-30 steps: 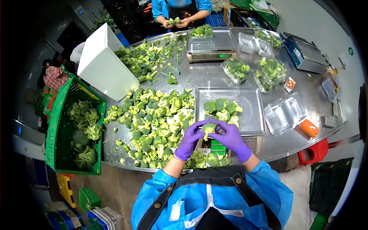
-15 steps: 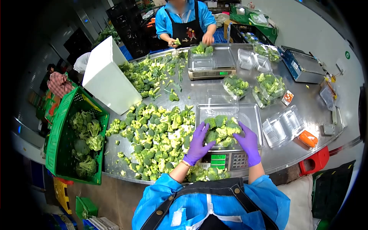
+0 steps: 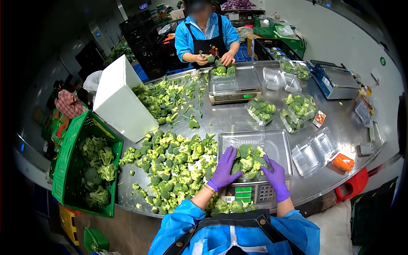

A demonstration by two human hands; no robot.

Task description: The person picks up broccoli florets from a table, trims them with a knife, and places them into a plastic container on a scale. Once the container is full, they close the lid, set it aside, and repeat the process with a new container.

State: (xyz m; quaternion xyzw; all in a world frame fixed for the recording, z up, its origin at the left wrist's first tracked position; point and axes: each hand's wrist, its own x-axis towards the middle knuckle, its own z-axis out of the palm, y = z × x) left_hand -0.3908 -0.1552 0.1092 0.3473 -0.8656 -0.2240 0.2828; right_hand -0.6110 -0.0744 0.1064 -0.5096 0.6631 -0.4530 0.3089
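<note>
The hands no longer hold up one floret as they did a second ago; they have come down onto the scale tray. Far left of the grip stands a green crate of whole heads, and nearer, loose florets cover the tabletop. The left hand and right hand, fingers spread, cup the broccoli heap from either side. An uneven squeeze could push florets over the rim. Right of the grip lie empty clamshells, unobstructed.
</note>
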